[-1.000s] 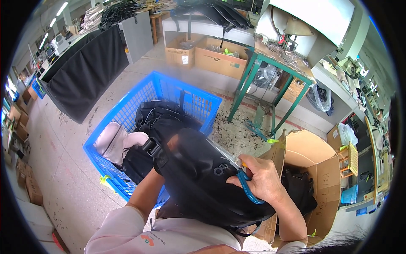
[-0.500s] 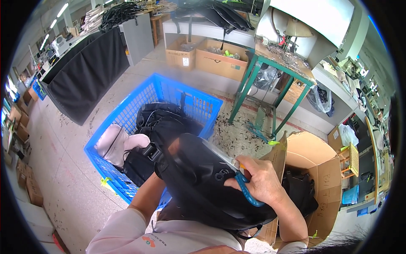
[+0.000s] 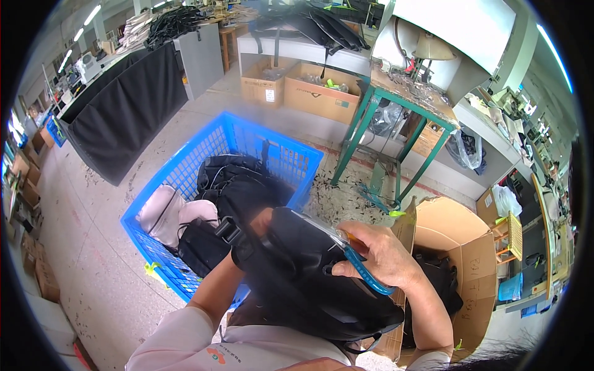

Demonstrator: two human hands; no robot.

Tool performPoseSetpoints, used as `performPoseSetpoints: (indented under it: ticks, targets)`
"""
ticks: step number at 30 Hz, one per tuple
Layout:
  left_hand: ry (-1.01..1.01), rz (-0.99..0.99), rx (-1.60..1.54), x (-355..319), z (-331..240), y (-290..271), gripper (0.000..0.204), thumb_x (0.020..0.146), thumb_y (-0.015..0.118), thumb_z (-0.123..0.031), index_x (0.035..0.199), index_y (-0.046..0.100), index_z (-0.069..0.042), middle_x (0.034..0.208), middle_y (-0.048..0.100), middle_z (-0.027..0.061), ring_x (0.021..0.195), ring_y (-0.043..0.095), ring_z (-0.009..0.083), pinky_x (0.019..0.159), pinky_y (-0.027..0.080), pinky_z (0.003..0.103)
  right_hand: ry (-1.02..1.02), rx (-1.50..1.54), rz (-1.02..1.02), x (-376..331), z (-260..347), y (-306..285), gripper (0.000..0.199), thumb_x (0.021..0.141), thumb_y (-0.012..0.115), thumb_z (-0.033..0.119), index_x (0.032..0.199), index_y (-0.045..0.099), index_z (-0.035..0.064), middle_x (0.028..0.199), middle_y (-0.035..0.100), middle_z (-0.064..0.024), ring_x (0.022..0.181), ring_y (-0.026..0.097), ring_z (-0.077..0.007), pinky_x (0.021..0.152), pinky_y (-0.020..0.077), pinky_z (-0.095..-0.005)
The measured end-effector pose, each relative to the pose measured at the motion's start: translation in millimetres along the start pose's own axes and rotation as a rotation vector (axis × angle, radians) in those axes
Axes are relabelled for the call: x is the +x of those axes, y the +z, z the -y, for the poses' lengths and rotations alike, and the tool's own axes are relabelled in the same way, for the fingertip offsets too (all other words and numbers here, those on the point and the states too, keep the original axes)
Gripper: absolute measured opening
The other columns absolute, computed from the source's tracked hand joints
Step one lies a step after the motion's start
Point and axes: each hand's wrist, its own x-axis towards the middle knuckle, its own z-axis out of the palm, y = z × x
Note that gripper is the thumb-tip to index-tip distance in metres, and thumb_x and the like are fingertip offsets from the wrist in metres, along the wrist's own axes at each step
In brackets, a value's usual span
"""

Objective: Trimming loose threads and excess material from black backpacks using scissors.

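I hold a black bag (image 3: 309, 278) up in front of my chest, over the near corner of a blue plastic crate (image 3: 185, 148). My right hand (image 3: 383, 256) grips a blue-handled tool (image 3: 365, 275) against the bag's upper right edge. My left hand (image 3: 260, 219) is mostly hidden behind the bag's far side, its fingers showing at the top next to a black strap buckle (image 3: 228, 230). The crate holds several black bags (image 3: 232, 179) and a pale pink bag (image 3: 164, 213).
An open cardboard box (image 3: 464, 247) with dark bags inside stands at my right. A green metal-legged table (image 3: 396, 123) is beyond it, cardboard boxes (image 3: 303, 89) behind. A long bench draped in black cloth (image 3: 124, 111) runs at the left. Thread scraps litter the floor.
The black bag has turned and dropped slightly toward me. My left hand has shifted up behind its top edge; my right hand stays on the blue tool.
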Motion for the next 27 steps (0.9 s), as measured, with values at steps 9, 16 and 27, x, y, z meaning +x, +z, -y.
performPoseSetpoints:
  ticks: [9, 16, 27]
  targets:
    - [0.07, 0.012, -0.251, 0.7, 10.1, -16.3, 0.032, 0.086, 0.054, -0.022, 0.113, 0.051, -0.007, 0.11, 0.056, 0.0065, 0.1, 0.054, 0.0205, 0.091, 0.043, 0.034, -0.141, -0.067, -0.019, 1.4, -0.7, 1.3, 0.053, 0.062, 0.08, 0.031, 0.099, 0.056, 0.0012, 0.061, 0.051, -0.0096, 0.05, 0.05, -0.0206, 0.051, 0.0418, -0.0284]
    - [0.102, 0.035, -0.454, 6.7, 18.6, -24.6, 0.032, 0.085, 0.055, -0.021, 0.114, 0.051, -0.007, 0.111, 0.056, 0.0065, 0.101, 0.054, 0.021, 0.092, 0.043, 0.034, -0.02, 0.044, -0.163, -10.2, -17.7, 12.4, 0.042, 0.063, 0.08, 0.023, 0.094, 0.059, 0.0045, 0.059, 0.052, -0.0098, 0.047, 0.051, -0.0143, 0.047, 0.0423, -0.0275]
    - [-0.081, 0.158, -0.761, 39.3, 29.7, -87.3, 0.032, 0.084, 0.056, -0.019, 0.114, 0.053, -0.006, 0.112, 0.057, 0.0066, 0.102, 0.055, 0.0218, 0.094, 0.043, 0.034, -0.196, 1.009, -0.911, -154.4, -163.4, 79.1, 0.083, 0.073, 0.062, 0.056, 0.128, 0.036, -0.0002, 0.123, 0.048, -0.0101, 0.108, 0.051, -0.0228, 0.095, 0.0378, -0.0373]
